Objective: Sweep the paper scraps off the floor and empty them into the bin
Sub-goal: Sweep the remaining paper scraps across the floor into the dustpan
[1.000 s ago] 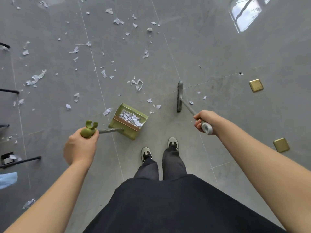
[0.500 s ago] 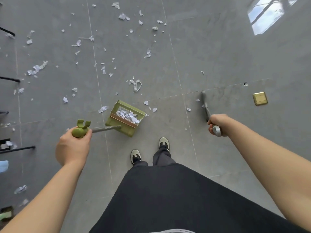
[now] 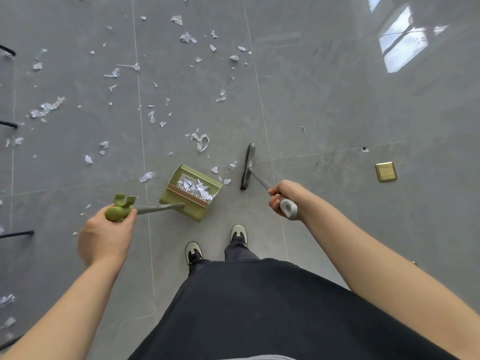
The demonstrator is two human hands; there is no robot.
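Observation:
My left hand (image 3: 104, 236) grips the green handle end of a long-handled green dustpan (image 3: 192, 190), which stands on the grey tiled floor just ahead of my feet. White paper scraps lie inside the pan. My right hand (image 3: 281, 197) grips the grey handle of a broom; its dark broom head (image 3: 246, 167) rests on the floor just right of the pan. A few loose scraps (image 3: 227, 175) lie between broom head and pan. Several more paper scraps (image 3: 200, 141) are scattered over the floor ahead and to the left.
Black furniture legs (image 3: 15, 233) stick in from the left edge. A brass floor socket (image 3: 386, 172) sits in the tiles to the right. My two shoes (image 3: 193, 252) stand behind the pan. A window reflection (image 3: 400, 45) shines on the floor at top right.
The broom head has swung back left from the far right, ending close beside the dustpan. The dustpan and my left hand have stayed roughly in place.

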